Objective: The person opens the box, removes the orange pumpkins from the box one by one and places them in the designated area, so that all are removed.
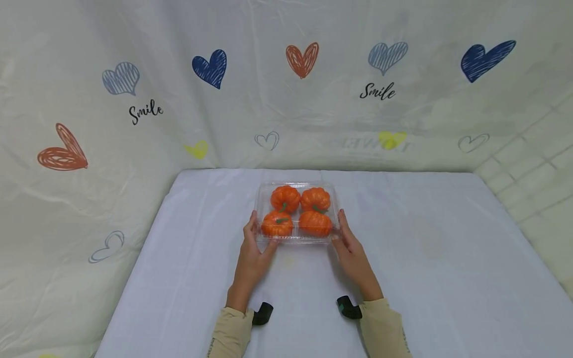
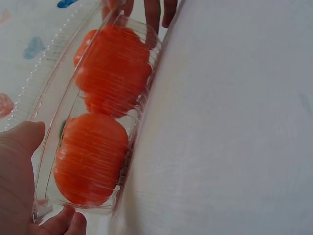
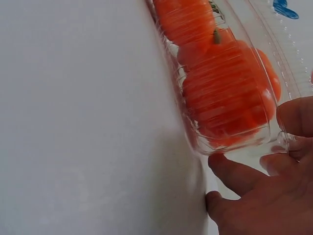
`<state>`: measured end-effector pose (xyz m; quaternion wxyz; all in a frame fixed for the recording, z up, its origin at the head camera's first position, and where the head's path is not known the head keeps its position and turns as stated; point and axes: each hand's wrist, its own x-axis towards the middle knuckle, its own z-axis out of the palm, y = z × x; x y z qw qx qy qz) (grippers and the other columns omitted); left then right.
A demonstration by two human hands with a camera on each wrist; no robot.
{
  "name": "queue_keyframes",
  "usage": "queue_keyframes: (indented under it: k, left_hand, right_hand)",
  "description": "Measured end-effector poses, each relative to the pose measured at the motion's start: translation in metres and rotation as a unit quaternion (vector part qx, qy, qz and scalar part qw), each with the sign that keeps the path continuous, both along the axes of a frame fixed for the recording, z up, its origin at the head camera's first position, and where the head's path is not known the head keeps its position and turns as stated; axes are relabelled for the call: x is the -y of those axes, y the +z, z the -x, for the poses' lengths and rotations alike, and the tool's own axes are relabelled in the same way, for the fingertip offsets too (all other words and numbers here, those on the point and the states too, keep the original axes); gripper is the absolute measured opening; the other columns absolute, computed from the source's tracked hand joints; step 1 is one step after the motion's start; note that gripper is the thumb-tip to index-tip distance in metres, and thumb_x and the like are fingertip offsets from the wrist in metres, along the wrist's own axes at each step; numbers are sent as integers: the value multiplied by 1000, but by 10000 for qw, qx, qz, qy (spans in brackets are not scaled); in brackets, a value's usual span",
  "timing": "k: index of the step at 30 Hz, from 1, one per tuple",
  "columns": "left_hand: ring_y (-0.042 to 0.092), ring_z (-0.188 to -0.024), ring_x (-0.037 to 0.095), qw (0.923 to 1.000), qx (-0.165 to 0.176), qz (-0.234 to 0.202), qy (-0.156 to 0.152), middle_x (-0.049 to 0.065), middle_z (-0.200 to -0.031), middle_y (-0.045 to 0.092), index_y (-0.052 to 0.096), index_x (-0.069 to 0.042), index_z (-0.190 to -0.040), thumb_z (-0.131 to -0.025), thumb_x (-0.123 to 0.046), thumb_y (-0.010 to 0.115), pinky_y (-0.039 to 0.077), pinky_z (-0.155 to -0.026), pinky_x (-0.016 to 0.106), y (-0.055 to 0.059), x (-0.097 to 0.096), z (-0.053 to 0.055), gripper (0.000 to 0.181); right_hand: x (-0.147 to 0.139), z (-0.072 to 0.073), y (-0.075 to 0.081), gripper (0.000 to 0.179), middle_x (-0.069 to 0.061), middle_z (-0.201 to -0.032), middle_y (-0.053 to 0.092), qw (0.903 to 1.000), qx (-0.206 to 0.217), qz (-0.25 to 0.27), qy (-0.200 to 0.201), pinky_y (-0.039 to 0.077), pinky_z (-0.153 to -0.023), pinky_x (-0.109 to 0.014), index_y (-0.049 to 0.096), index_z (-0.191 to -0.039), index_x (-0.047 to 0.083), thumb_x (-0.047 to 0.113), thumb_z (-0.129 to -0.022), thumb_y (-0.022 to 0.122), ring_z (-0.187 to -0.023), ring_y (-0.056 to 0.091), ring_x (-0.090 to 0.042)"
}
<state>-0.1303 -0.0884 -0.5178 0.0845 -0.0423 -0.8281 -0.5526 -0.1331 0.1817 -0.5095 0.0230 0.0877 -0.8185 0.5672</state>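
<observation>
A clear plastic clamshell box with its lid down is at the far middle of the table. Inside sit several small orange pumpkins with green stems, in two rows. My left hand grips the box's near left corner, and my right hand grips the near right one. In the left wrist view, the left thumb lies along the rim while fingertips show at the box's end. The right wrist view has the right thumb at the rim and fingers low against the end wall.
A white cloth covers the table. Behind it hangs a pale curtain printed with hearts and "Smile". A black wrist device sits at the left sleeve, and another black device at the right sleeve.
</observation>
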Motion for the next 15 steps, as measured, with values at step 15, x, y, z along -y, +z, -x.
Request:
queue_keyframes:
  k: [15]
  left_hand:
    - [34, -157, 31, 9987, -177, -479, 61, 9, -178, 17, -3, -24, -173, -98, -24, 80, 29, -125, 54, 1, 1, 1, 112]
  right_hand:
    - [-5, -2, 6, 66, -10, -175, 27, 9990, -327, 52, -292, 30, -122, -47, 33, -169, 9, 11, -110, 61, -160, 25, -30]
